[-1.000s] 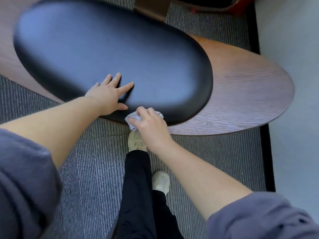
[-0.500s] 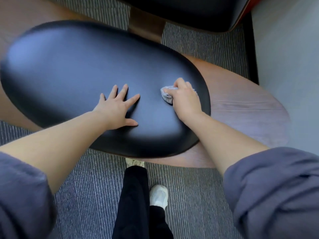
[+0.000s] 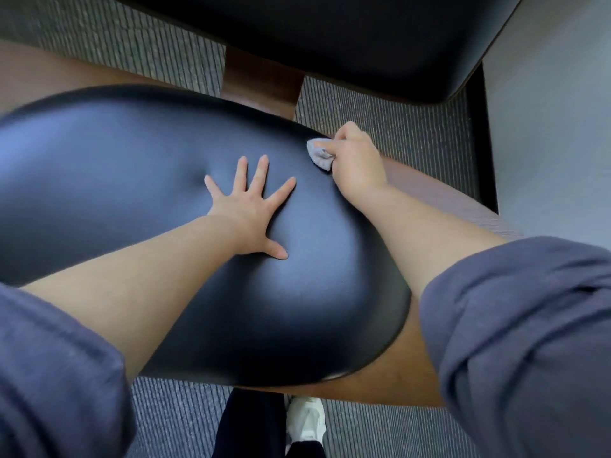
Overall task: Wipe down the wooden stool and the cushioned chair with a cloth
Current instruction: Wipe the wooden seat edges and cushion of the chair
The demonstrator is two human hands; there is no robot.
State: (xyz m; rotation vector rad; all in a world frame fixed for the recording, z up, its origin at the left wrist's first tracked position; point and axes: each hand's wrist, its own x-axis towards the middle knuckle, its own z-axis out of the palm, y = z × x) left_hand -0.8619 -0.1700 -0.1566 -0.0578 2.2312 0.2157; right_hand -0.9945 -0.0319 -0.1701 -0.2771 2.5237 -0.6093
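Note:
A black oval cushion (image 3: 115, 166) fills the middle of the view, resting on a brown wooden base (image 3: 426, 183) whose rim shows at the right and bottom. My left hand (image 3: 251, 206) lies flat on the cushion with its fingers spread and holds nothing. My right hand (image 3: 357, 160) is closed on a small crumpled grey cloth (image 3: 319, 155) and presses it against the cushion's far right edge.
A second black cushioned seat (image 3: 330, 38) stands at the top, with a wooden support (image 3: 261, 84) under it. Striped grey carpet (image 3: 380, 133) covers the floor. A pale wall (image 3: 549, 127) runs along the right. My dark trouser leg and white shoe (image 3: 305, 421) show at the bottom.
My right hand carried the cloth from the cushion's near edge across to its far right edge. The view moved closer over the cushion. My left hand stayed flat, its fingers spreading wider.

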